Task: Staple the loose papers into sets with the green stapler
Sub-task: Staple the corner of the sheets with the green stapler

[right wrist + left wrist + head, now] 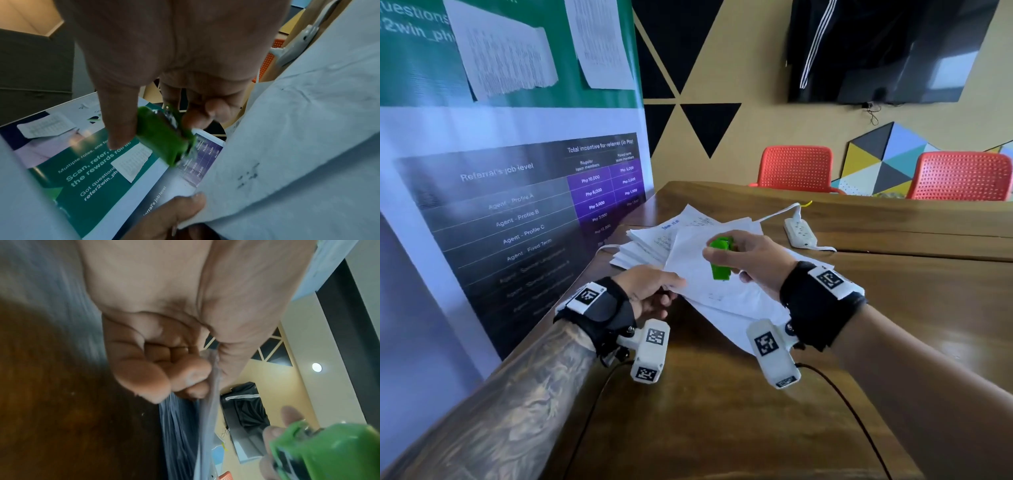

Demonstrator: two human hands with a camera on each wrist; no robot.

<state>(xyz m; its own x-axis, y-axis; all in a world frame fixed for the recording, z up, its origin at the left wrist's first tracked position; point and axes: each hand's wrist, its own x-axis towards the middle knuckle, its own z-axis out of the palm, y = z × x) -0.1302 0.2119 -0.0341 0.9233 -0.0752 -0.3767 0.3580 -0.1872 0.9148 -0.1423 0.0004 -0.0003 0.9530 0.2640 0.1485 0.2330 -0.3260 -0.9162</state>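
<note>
My right hand [726,255] grips the small green stapler [720,258] between thumb and fingers, above a set of white papers [709,284]. The stapler [164,138] points down and left, clear of the sheet's edge. My left hand [661,291] pinches the near left corner of that set of papers [207,410], thumb on top, fingers curled beneath, lifting it off the wooden table [722,411]. The stapler [329,451] also shows at the lower right of the left wrist view. A loose pile of more papers [650,243] lies behind on the table.
A white power strip [799,233] with its cable lies on the table to the right of the papers. A printed banner [517,205] stands along the table's left edge. Two orange chairs [796,168] stand beyond the far edge.
</note>
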